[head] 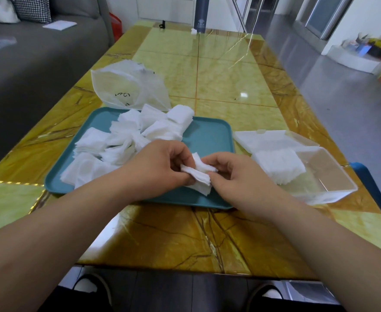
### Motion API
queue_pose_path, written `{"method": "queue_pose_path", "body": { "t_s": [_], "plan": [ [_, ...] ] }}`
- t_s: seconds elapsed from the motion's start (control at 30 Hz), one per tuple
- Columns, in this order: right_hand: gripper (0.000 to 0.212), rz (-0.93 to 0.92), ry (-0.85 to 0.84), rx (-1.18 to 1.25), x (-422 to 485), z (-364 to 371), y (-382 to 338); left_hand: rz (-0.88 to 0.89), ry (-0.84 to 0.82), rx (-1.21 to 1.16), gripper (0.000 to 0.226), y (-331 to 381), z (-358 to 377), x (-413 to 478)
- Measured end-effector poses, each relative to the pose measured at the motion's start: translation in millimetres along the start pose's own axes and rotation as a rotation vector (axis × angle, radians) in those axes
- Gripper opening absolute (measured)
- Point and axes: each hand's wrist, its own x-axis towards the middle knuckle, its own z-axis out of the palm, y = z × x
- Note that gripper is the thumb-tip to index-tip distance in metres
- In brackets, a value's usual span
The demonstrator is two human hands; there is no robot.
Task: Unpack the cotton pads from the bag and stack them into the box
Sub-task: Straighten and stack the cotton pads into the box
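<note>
Both hands, left (162,167) and right (232,174), are pinching a cotton pad stack (199,176), being squared over the teal tray (207,136), probably for the clear box (329,174).

Left hand (160,170) and right hand (236,176) around a cotton pad stack (199,176) over teal tray (207,136)

The glossy, stone-patterned table (218,75) is reflecting light; soft, fibrous cotton pads (126,140) are lying on a smooth plastic tray (207,136).
</note>
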Motion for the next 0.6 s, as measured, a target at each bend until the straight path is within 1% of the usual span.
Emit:
{"method": "queue_pose_path", "body": {
  "t_s": [0.1,0.17,0.23,0.27,0.33,0.4,0.43,0.5,0.53,0.6],
  "plan": [
    [0.034,0.027,-0.057,0.108,-1,-1,-1,-0.002,0.031,-0.008,0.019,-2,1,1],
    [0.037,0.023,-0.098,0.123,-2,0,-1,-0.006,0.051,-0.014,0.020,-5,2,3],
    [0.038,-0.007,-0.063,0.049,-1,4,2,-0.013,0.060,-0.014,0.026,-8,2,4],
    [0.035,-0.015,-0.026,0.024,1,6,4,-0.017,0.061,-0.006,0.030,-9,2,4],
    [0.028,-0.024,0.024,0.016,4,8,6,-0.022,0.061,0.030,0.040,-10,2,3],
    [0.027,-0.023,0.038,0.014,6,9,7,-0.041,0.032,0.086,0.050,-10,2,2],
    [0.027,-0.023,0.042,0.008,6,9,6,-0.051,0.013,0.114,0.049,-10,2,2],
    [0.029,-0.017,0.063,-0.019,6,11,5,-0.049,-0.010,0.164,0.030,-9,3,3],
    [0.031,-0.006,0.077,-0.037,6,12,5,-0.044,-0.014,0.177,0.025,-9,4,3],
    [0.037,0.027,0.102,-0.050,7,17,4,-0.046,-0.007,0.182,0.024,-8,5,3]
  ]
}}
